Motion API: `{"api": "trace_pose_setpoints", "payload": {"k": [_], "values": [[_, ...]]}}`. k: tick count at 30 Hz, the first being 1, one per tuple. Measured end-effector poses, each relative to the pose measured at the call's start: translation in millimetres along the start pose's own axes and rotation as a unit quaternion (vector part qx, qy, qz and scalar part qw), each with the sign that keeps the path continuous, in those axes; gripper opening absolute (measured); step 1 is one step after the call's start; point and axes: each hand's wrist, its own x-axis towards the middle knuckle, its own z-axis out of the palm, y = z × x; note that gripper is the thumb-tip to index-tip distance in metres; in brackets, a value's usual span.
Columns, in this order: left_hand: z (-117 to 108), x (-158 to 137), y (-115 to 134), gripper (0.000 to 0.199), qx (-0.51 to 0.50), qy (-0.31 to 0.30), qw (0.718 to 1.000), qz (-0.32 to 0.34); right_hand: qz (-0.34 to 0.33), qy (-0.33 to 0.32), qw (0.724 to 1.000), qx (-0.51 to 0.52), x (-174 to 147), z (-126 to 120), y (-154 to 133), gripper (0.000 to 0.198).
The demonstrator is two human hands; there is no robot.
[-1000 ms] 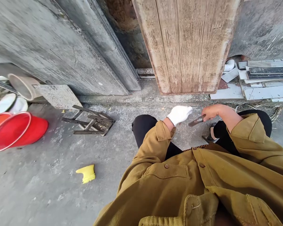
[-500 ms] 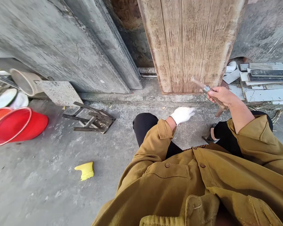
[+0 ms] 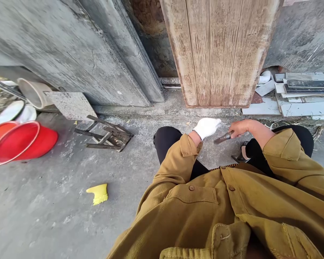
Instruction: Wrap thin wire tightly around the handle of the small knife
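My left hand [image 3: 207, 128], in a white knitted glove, hovers over the concrete in front of my knees. Its fingers are curled together, and whatever they may hold is hidden. To its right, my bare right hand [image 3: 241, 128] is closed around a short brown-handled tool [image 3: 223, 138], whose visible end points left and slightly down. The rest of the tool is hidden behind the hand, so its exact kind is unclear. Beyond both hands a worn, grooved wooden door panel [image 3: 221, 54] stands upright at the wall, with neither hand touching it.
A small wooden stool [image 3: 109, 135] lies on its side at left, near a speckled board [image 3: 71, 106]. Farther left are red buckets [image 3: 44, 142] and a pale bucket [image 3: 35, 93]. A yellow boot-shaped piece [image 3: 99, 194] lies on the floor. White strips [image 3: 307, 109] are stacked at right.
My right hand has come down and left from near the panel's lower edge, turning the tool so its visible end points left-down. My left hand has barely moved.
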Motion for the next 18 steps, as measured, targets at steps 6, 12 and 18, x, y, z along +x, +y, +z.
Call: {"api": "trace_pose_setpoints", "payload": {"k": [6, 12, 18], "values": [[2.0, -7.9, -4.1, 0.035, -0.068, -0.039, 0.995, -0.061, -0.217, 0.035, 0.943, 0.249, -40.7, 2.0, 3.9, 0.02], [15.7, -28.1, 26.4, 0.041, -0.061, -0.047, 0.996, -0.053, -0.109, 0.262, 0.859, 0.426, -39.9, 5.4, 10.5, 0.028], [33.3, -27.0, 50.9, 0.04, -0.011, -0.052, 0.999, -0.01, 0.062, 0.335, 0.915, 0.217, -2.3, 9.3, 0.7, 0.02]]}}
